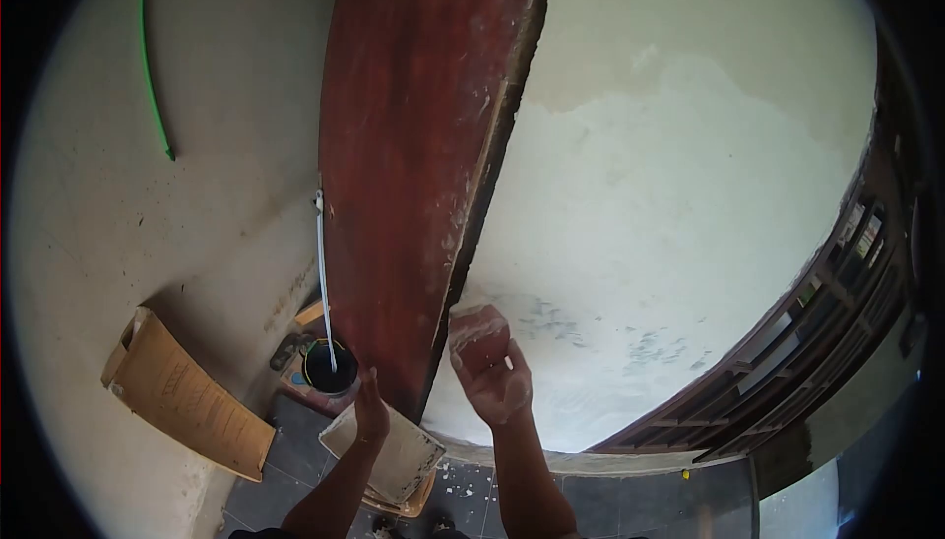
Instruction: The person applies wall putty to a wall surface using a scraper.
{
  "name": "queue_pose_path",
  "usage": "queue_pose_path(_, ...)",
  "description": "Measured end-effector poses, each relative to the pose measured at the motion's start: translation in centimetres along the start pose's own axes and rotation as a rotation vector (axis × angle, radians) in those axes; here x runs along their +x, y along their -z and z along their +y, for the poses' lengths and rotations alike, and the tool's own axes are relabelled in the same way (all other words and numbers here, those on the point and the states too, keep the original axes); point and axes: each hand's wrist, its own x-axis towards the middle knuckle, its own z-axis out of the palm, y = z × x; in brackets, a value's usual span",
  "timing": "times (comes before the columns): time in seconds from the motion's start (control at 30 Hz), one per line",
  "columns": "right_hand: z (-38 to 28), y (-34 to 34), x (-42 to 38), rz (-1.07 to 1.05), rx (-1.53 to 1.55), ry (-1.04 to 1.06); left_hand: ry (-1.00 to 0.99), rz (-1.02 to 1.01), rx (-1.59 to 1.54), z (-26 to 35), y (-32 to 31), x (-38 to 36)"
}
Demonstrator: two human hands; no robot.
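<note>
My right hand (504, 391) is raised in front of the pale wall (679, 214), its fingers curled round a flat reddish-brown scraper (480, 330) smeared with white paste. The scraper's top edge lies close to the wall beside the dark door edge. My left hand (371, 413) is held up lower down, seen side-on with its fingers straight and nothing visible in it. Behind and below it is a whitish, paste-stained board (404, 455) on a wooden-rimmed support near my feet.
A red-brown door panel (409, 145) leans in the middle. Left of it stand a black bucket (330, 370) with a white hose (323, 273) and a bent cardboard piece (192, 396). A dark window grille (778, 342) runs along the right. White crumbs (463, 480) dot the grey floor tiles.
</note>
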Motion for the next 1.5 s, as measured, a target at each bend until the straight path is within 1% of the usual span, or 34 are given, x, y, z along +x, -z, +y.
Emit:
queue_pose_path(0.07, -3.2, -4.2, -0.3, -0.16, 0.038, 0.104, -0.327, 0.033, 0.332, 11.7, -6.8, 0.7)
queue_pose_path(0.13, -6.5, -9.1, -0.7, -0.356, 0.057, 0.195, -0.537, -0.128, 0.224, 17.3, -11.1, 3.2)
queue_pose_path(0.2, -8.9, -13.9, -1.3, -0.434, -0.052, 0.395, -0.806, -0.254, 0.221, 23.4, -15.3, 4.9)
queue_pose_path(0.23, -10.2, -15.6, -1.2, -0.47, -0.118, 0.506, -0.951, -0.255, 0.374, 26.2, -17.0, 5.9)
queue_pose_path(0.27, -11.3, -17.6, -1.4, -0.449, -0.181, 0.625, -1.095, -0.254, 0.526, 28.6, -18.6, 6.6)
queue_pose_path(0.3, -12.9, -18.7, -1.1, -0.445, -0.26, 0.752, -1.102, -0.256, 0.519, 30.6, -20.2, 6.7)
queue_pose_path(0.37, -15.8, -20.7, -1.0, -0.452, -0.366, 0.92, -1.342, -0.161, 0.811, 33.3, -23.0, 6.8)
queue_pose_path(0.4, -16.9, -21.5, -1.0, -0.462, -0.367, 0.929, -1.354, -0.159, 0.804, 33.7, -24.1, 7.2)
queue_pose_path(0.47, -19.0, -23.0, -0.7, -0.308, -0.525, 1.16, -1.634, -0.254, 0.911, 34.1, -26.5, 8.2)
queue_pose_path(0.5, -20.7, -23.0, 0.3, -0.317, -0.524, 1.169, -1.721, -0.247, 0.943, 33.7, -27.7, 8.8)
queue_pose_path(0.57, -24.2, -22.3, 3.0, -0.567, -1.065, 1.621, -1.782, -0.246, 0.896, 33.1, -29.5, 9.8)
queue_pose_path(0.6, -24.5, -22.8, 2.7, -0.531, -1.314, 1.776, -1.748, -0.217, 0.907, 32.5, -30.2, 10.4)
queue_pose_path(0.63, -24.8, -23.3, 2.4, -0.481, -1.567, 1.926, -1.788, -0.128, 0.985, 32.0, -30.4, 10.7)
queue_pose_path(0.7, -25.6, -23.7, 3.2, -0.353, -1.873, 2.247, -1.804, -0.136, 0.995, 31.6, -30.5, 10.9)
queue_pose_path(0.73, -25.9, -23.7, 3.7, -0.339, -1.859, 2.255, -1.817, -0.143, 1.0, 31.6, -30.3, 10.9)
queue_pose_path(0.8, -26.7, -23.9, 4.5, -0.291, -2.064, 2.393, -1.795, -0.107, 1.038, 31.8, -30.5, 10.7)
queue_pose_path(0.83, -27.0, -23.8, 4.9, -0.285, -2.064, 2.396, -1.799, -0.109, 1.035, 31.7, -30.5, 10.7)
queue_pose_path(0.9, -27.2, -23.6, 5.7, -0.165, -2.153, 2.449, -1.798, -0.092, 1.061, 31.7, -30.5, 10.8)
queue_pose_path(1.1, -27.1, -22.9, 5.5, -0.158, -2.154, 2.435, -1.792, -0.09, 1.07, 31.7, -30.5, 10.8)
queue_pose_path(1.17, -27.2, -21.6, 5.4, -0.155, -2.166, 2.43, -1.785, -0.097, 1.07, 31.6, -30.5, 10.9)
queue_pose_path(1.23, -27.4, -19.6, 5.1, -0.068, -2.251, 2.406, -1.814, -0.096, 1.093, 31.6, -30.5, 11.0)
queue_pose_path(1.27, -27.7, -18.5, 5.1, -0.057, -2.261, 2.406, -1.814, -0.1, 1.097, 31.5, -30.5, 11.1)
queue_pose_path(1.4, -27.6, -19.0, 4.7, -0.121, -2.201, 2.378, -1.821, -0.091, 1.099, 31.6, -30.5, 11.1)
queue_pose_path(1.47, -27.1, -21.6, 5.1, -0.249, -2.123, 2.427, -1.823, -0.095, 1.106, 31.6, -30.5, 11.1)
queue_pose_path(1.5, -27.0, -22.7, 5.2, -0.248, -2.124, 2.424, -1.825, -0.089, 1.106, 31.5, -30.5, 11.2)
